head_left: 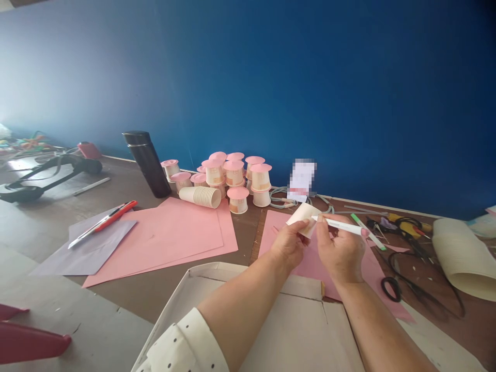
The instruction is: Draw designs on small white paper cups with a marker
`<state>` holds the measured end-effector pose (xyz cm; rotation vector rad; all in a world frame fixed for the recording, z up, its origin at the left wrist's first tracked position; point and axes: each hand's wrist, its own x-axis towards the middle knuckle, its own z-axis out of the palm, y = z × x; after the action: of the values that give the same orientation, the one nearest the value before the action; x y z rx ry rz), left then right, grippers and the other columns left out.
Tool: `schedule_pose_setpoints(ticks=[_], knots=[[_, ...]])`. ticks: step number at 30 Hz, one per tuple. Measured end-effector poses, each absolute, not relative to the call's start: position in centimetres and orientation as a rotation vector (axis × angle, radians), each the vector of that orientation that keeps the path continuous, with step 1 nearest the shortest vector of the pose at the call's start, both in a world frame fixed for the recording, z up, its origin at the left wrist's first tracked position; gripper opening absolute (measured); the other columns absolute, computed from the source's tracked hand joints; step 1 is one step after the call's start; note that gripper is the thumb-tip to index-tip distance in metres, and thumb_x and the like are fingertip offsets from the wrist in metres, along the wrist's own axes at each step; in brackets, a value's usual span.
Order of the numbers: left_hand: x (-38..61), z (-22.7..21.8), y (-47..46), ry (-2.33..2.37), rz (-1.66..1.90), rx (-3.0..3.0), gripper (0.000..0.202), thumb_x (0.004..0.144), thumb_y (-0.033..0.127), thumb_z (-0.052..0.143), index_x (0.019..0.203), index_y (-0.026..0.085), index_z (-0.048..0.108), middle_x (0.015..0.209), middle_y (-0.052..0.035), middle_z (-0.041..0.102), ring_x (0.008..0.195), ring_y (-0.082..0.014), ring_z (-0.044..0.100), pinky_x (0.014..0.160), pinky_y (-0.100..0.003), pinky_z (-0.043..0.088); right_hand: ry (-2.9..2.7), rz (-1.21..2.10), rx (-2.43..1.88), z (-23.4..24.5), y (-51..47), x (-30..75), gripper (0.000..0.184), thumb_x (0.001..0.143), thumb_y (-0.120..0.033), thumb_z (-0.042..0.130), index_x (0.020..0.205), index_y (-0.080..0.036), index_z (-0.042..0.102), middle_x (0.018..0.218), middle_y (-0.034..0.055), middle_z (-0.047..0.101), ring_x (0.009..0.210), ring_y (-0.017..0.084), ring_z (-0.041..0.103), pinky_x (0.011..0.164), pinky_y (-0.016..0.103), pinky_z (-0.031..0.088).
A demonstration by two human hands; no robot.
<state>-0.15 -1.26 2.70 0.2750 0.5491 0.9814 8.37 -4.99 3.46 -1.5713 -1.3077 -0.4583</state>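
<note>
A white paper cup (303, 216) lies on its side in my left hand (290, 245), whose fingers are closed around it. My right hand (341, 253) grips a white marker pen (343, 226) with a pink end, its tip at the cup's wall. Under both hands is a sheet of pink paper (267, 235). Beyond them stand several paper cups with pink paper discs on top (233, 173), some stacked in two tiers. A nested stack of plain paper cups (200, 197) lies on its side in front of these.
Left are a black flask (147, 164), pink sheets (166, 237) and a red box cutter (103, 223) on grey paper (112, 253). Right are black scissors handles (390, 289), cables (422, 289), a green-and-white marker (368, 232) and a large cup stack (461, 253). A blue wall (310, 93) rises behind.
</note>
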Motion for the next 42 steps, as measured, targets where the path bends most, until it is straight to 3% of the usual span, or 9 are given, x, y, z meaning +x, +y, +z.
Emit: schedule_pose_setpoints(ticks=[27, 42], knots=[[-0.12, 2.42, -1.2, 0.557, 0.998, 0.313, 0.019, 0.06, 0.018, 0.071, 0.076, 0.015, 0.062, 0.07, -0.0017, 0.058, 0.063, -0.0099, 0.049, 0.059, -0.025, 0.031, -1.374, -0.491, -1.547, 3.19, -4.87, 7.96, 0.02, 0.083, -0.033, 0.052, 0.082, -0.017, 0.063, 0.072, 0.0056, 0.066, 0.062, 0.016, 0.059, 0.061, 0.026, 0.045], [0.18, 2.06, -0.65, 0.506, 0.974, 0.161, 0.032, 0.059, 0.014, 0.074, 0.089, 0.015, 0.062, 0.087, -0.0033, 0.064, 0.068, -0.0089, 0.054, 0.054, -0.021, 0.035, -1.07, -0.161, -1.376, 3.62, -5.09, 8.76, 0.028, 0.084, -0.039, 0.054, 0.094, -0.014, 0.062, 0.077, 0.0069, 0.066, 0.068, 0.016, 0.062, 0.066, 0.029, 0.049]])
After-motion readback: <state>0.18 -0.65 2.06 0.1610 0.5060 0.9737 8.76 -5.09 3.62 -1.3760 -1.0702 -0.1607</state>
